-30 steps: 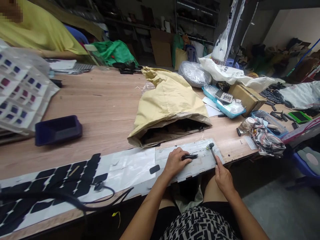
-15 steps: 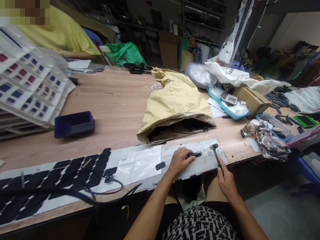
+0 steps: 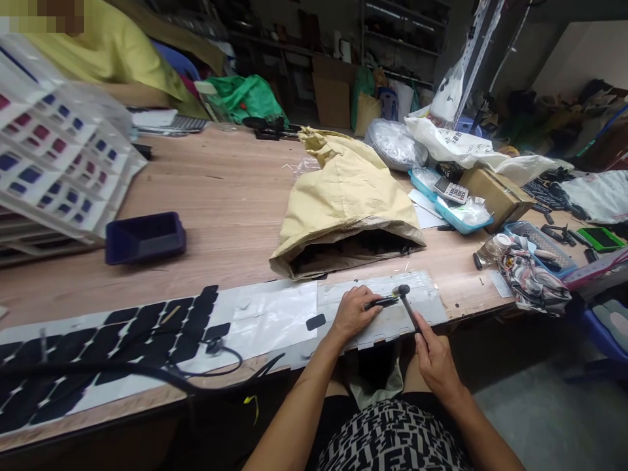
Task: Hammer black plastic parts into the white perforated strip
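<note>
My right hand [image 3: 434, 360] is closed round the handle of a small hammer [image 3: 408, 307]. The dark hammer head is at the far tip of a slim black object [image 3: 385, 301]; whether they touch I cannot tell. Fingers of my left hand [image 3: 356, 311] grip that black object and rest on a grey board [image 3: 383, 330] at the table edge. What the object is exactly does not show. Left of the hand lies a black rounded piece [image 3: 315, 322]. Beyond both hands, a yellow sack [image 3: 348, 196] lies with its dark mouth towards me.
Rows of black pieces [image 3: 147, 330] lie on white sheeting at left, with a black cable [image 3: 122, 369] before them. A dark blue tray [image 3: 146, 239] sits behind. White crates [image 3: 63, 150] and a person in yellow [image 3: 132, 59] are at far left. Blue baskets [image 3: 464, 222] stand right.
My right hand has swung the hammer to the left, bringing its head from beyond the black object to that object's tip. My left hand has stayed in nearly the same place.
</note>
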The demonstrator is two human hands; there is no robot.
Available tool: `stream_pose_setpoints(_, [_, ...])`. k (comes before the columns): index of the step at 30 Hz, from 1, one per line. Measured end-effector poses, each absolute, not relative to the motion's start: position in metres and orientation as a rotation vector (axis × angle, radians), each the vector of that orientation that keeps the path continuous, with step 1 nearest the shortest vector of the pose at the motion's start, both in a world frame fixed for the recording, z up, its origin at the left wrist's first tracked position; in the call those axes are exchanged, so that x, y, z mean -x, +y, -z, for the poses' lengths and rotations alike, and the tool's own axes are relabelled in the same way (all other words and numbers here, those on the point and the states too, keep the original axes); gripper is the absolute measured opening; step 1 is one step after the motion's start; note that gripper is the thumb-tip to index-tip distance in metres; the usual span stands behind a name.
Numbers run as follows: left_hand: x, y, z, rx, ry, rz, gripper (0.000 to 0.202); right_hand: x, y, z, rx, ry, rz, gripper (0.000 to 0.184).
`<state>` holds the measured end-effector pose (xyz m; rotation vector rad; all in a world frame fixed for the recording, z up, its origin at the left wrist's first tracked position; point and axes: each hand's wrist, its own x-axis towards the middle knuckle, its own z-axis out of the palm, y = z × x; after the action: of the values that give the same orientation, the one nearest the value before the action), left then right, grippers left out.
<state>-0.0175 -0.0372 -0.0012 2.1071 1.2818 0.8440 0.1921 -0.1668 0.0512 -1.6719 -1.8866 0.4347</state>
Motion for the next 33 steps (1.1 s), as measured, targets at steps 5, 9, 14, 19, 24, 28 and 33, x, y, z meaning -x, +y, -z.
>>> stream_pose_setpoints(5, [0.018,-0.037,0.002,-2.084,1.285,-0.836,0.022,-0.188,-0.169,-0.046,1.671,-1.947,-0.459,0.048])
stream_pose_setpoints(9, [0.017,-0.036,0.001,-2.08,1.292,-0.822,0.021,-0.186,-0.168,-0.042,1.693,-1.969,-0.504,0.048])
stream_pose_setpoints(14, [0.017,-0.036,-0.004,-2.092,1.308,-0.785,0.018,-0.179,-0.167,-0.043,1.608,-1.988,-0.497,0.05])
stream_pose_setpoints(19, [0.016,-0.036,-0.007,-2.096,1.303,-0.793,0.012,-0.175,-0.163,-0.041,1.648,-2.009,-0.517,0.049])
stream_pose_setpoints(24, [0.016,-0.035,-0.003,-2.069,1.313,-0.802,0.02,-0.194,-0.159,-0.044,1.751,-1.921,-0.437,0.048])
stream_pose_setpoints(28, [0.016,-0.032,-0.001,-2.071,1.31,-0.804,0.019,-0.218,-0.154,-0.044,2.029,-1.806,-0.33,0.05])
stream_pose_setpoints(33, [0.018,-0.047,-0.012,-2.059,1.196,-0.898,0.02,-0.23,-0.151,-0.037,2.169,-1.809,-0.288,0.054])
